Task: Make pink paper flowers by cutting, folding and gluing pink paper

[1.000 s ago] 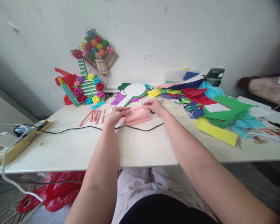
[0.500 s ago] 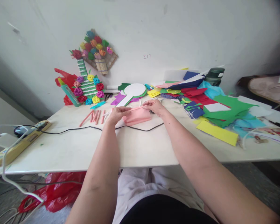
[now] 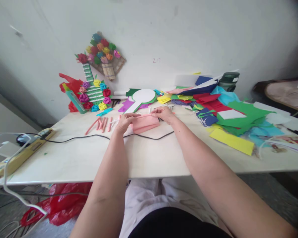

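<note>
A piece of pink crepe paper (image 3: 145, 124) hangs between my two hands, its upper edge folded or rolled over. My left hand (image 3: 125, 123) pinches the left end of that edge, and my right hand (image 3: 164, 114) pinches the right end. Part of the paper's left side is hidden by my left fingers. Several pink paper rolls (image 3: 104, 124) lie on the table just left of my left hand. Behind the paper rests a white round-headed cutout with a handle (image 3: 143, 96), backed with green.
Black cable (image 3: 149, 137) crosses the table in front of the paper. A glue bottle (image 3: 74, 100) leans beside a flower-decorated guitar shape (image 3: 94, 92) at left. Coloured paper sheets (image 3: 243, 114) are heaped at right. A power strip (image 3: 27, 150) lies on the left edge.
The pink paper has shifted slightly, and its lower part now hangs flatter and a little further left. Both hands keep their pinch in nearly the same place.
</note>
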